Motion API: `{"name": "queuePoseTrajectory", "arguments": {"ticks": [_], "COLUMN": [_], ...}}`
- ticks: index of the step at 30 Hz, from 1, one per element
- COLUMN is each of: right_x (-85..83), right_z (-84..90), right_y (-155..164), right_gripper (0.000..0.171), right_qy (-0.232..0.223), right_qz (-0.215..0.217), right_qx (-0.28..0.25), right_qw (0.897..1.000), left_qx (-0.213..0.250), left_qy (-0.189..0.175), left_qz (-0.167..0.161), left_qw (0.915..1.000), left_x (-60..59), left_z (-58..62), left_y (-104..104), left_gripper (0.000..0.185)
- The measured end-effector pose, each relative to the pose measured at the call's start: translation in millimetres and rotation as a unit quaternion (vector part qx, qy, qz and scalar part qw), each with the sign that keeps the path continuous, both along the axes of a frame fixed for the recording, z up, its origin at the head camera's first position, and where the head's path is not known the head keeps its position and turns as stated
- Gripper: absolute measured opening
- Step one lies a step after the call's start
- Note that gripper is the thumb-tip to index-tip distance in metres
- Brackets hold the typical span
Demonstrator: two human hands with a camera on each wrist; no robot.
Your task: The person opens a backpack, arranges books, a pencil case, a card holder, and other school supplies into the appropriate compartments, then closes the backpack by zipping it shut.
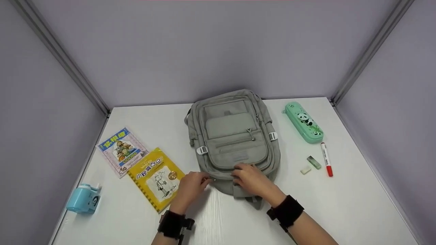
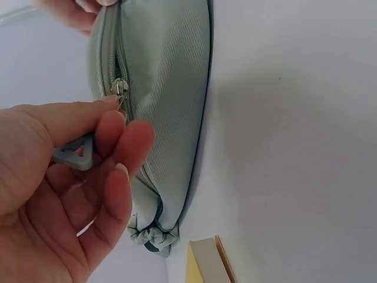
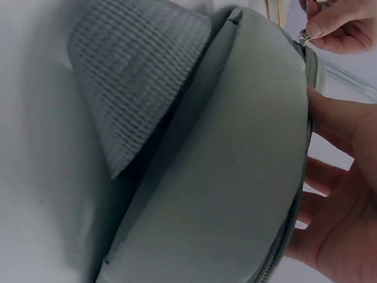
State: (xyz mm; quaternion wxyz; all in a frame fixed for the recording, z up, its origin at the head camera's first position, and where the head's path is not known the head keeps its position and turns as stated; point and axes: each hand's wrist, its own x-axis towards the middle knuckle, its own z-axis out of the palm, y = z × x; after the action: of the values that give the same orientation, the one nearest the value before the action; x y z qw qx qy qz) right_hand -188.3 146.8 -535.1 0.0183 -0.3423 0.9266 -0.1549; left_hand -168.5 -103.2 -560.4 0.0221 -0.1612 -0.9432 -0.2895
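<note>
A grey backpack (image 1: 235, 136) lies flat on the white table (image 1: 340, 211), its top end toward me. My left hand (image 1: 192, 185) pinches the grey triangular zipper pull (image 2: 73, 156) at the bag's near left edge, thumb and fingers closed on it just below the metal slider (image 2: 119, 88). The zip (image 2: 109, 53) looks closed above the slider. My right hand (image 1: 250, 178) grips the backpack's near end beside the carry handle (image 3: 129, 100), fingers (image 3: 330, 118) pressed against the fabric (image 3: 224, 177). The two hands are about a hand's width apart.
Two books lie left of the bag: a yellow one (image 1: 157, 178) and a pink-and-blue one (image 1: 122, 151). A light blue gadget (image 1: 83, 199) sits at the left edge. To the right are a green panda pencil case (image 1: 304, 121), a red marker (image 1: 326, 159) and two erasers (image 1: 310, 165). Grey walls enclose three sides.
</note>
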Motion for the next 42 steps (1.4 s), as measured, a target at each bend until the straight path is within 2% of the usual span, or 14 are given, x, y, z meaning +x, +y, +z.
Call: {"name": "queuePoseTrajectory", "arguments": {"ticks": [6, 11, 16, 20, 25, 30, 35, 42], "right_x": [-4.2, -4.0, -3.5, -4.5, -6.1, -8.2, -9.9, -8.3], "right_z": [-3.3, -3.8, -3.0, -1.9, 2.3, 9.2, 17.9, 26.1], "right_y": [7.9, 11.7, 14.8, 16.5, 17.9, 18.1, 18.2, 18.2], "right_gripper": [0.011, 0.013, 0.013, 0.012, 0.01, 0.014, 0.019, 0.011], "right_qy": [-0.022, -0.049, -0.075, -0.095, -0.128, -0.134, -0.139, -0.141], "right_qz": [0.013, 0.013, 0.015, 0.021, 0.02, 0.027, 0.017, 0.003], "right_qx": [-0.024, -0.041, -0.071, -0.088, -0.112, -0.137, -0.159, -0.181], "right_qw": [0.999, 0.998, 0.995, 0.991, 0.985, 0.981, 0.977, 0.973], "left_qx": [-0.02, -0.021, -0.027, -0.034, -0.04, -0.038, -0.012, 0.002], "left_qy": [0.045, 0.087, 0.105, 0.097, 0.088, 0.082, 0.047, 0.012], "left_qz": [0.02, 0.035, 0.056, 0.087, 0.101, 0.118, 0.146, 0.193], "left_qw": [0.9986, 0.9954, 0.9925, 0.9909, 0.9901, 0.9889, 0.9881, 0.9811], "left_x": [-0.5, -3.3, -9.0, -16.7, -31.4, -46.7, -61.2, -78.7], "left_z": [-0.2, -1.0, -5.0, -8.7, -10.8, -12.5, -13.3, -12.8], "left_y": [-1.5, -7.7, -16.3, -22.6, -27.5, -28.2, -26.3, -24.2], "left_gripper": [0.013, 0.01, 0.012, 0.015, 0.024, 0.033, 0.033, 0.032]}}
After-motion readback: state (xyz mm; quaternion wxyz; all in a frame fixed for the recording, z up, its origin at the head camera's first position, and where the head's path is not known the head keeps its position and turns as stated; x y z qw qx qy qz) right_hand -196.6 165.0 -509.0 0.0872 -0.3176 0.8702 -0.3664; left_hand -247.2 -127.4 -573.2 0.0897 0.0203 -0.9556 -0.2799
